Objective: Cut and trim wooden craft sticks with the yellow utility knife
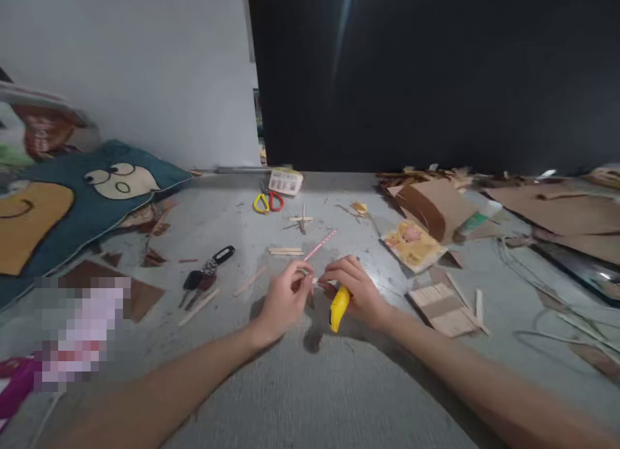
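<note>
My left hand (pixel 287 297) is closed, thumb and fingers pinched around a thin pink-and-white striped straw (pixel 320 245), which slants up and to the right past the fingertips. Close by on the right, my right hand (pixel 356 286) is wrapped around a yellow box cutter (pixel 339 309). The butt of its handle points down toward me, while its front end is hidden by the fingers. The fingertips of both hands nearly meet above the table, around a small pale bit too blurred to name. Just beyond them lie several wooden craft sticks (pixel 285 251).
Scissors (pixel 268 203) with yellow and red handles and crossed sticks (pixel 303 221) lie farther back. Keys (pixel 198 278) are at left, near a teal cushion (pixel 159 168). At right are a yellow packet (pixel 413 245), bundled craft sticks (pixel 443 309), a glue tube (pixel 477 219) and cardboard (pixel 433 210).
</note>
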A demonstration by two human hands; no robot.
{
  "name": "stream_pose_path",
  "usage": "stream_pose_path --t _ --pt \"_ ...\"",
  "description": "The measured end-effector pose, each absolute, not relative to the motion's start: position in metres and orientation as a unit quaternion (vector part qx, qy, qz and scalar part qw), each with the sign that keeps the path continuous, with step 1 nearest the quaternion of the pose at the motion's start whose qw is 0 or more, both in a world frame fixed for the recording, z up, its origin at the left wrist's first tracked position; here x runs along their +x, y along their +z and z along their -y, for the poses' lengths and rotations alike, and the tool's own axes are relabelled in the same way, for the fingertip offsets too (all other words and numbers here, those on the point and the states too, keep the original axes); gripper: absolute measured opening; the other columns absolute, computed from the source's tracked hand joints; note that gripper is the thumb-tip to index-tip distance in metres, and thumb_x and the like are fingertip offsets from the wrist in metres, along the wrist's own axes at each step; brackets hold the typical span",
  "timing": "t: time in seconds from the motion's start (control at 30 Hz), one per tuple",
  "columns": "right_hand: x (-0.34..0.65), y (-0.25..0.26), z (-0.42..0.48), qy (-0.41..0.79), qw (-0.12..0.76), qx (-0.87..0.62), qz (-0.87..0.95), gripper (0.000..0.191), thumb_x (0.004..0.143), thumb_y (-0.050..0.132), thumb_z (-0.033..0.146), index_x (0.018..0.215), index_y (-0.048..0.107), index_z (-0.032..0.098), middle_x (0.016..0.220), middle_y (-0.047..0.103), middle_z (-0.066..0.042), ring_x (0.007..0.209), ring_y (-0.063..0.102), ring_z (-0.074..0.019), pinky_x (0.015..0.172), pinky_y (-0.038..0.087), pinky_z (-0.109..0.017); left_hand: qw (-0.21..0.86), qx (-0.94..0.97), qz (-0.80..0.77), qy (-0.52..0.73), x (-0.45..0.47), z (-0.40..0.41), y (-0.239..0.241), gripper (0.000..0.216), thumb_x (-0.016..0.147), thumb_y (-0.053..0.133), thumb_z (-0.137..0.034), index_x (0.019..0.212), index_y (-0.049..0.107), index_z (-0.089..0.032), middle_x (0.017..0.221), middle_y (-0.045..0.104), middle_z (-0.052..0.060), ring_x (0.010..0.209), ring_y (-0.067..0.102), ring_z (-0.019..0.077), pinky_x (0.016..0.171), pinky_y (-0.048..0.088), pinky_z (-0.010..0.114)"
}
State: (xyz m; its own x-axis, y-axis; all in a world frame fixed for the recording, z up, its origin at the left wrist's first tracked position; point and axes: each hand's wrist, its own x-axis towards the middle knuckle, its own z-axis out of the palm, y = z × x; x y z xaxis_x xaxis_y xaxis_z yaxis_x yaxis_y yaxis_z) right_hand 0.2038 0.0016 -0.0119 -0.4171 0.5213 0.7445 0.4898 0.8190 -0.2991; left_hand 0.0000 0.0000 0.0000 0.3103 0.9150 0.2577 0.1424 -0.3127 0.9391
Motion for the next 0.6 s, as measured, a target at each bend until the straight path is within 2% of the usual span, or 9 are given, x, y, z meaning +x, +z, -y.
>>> stream_pose_path --t 0.23,0.6 --pt "0.204 -0.007 0.002 0.046 0.475 -0.307 0.823 0.012 0.101 0.065 0.016 0.108 0.062 0.025 0.099 0.068 -0.007 0.093 0.064 -0.0235 0.078 0.055 -0.04 0.424 0.687 -0.381 0.451 0.0 0.002 0.002 0.026 0.103 0.054 -0.047 0.103 0.055 -0.021 0.066 0.063 -0.002 0.06 0.06 0.0152 0.061 0.044 0.025" --pt "0.203 0.0 0.004 0.059 0.472 -0.301 0.826 0.014 0.1 0.065 0.014 0.107 0.063 0.025 0.098 0.068 -0.007 0.093 0.065 -0.0231 0.078 0.054 -0.04 0.374 0.716 -0.375 0.455 0.001 0.005 0.004 0.016 0.103 0.053 -0.036 0.1 0.057 -0.021 0.066 0.063 -0.003 0.06 0.061 0.0138 0.061 0.045 0.024"
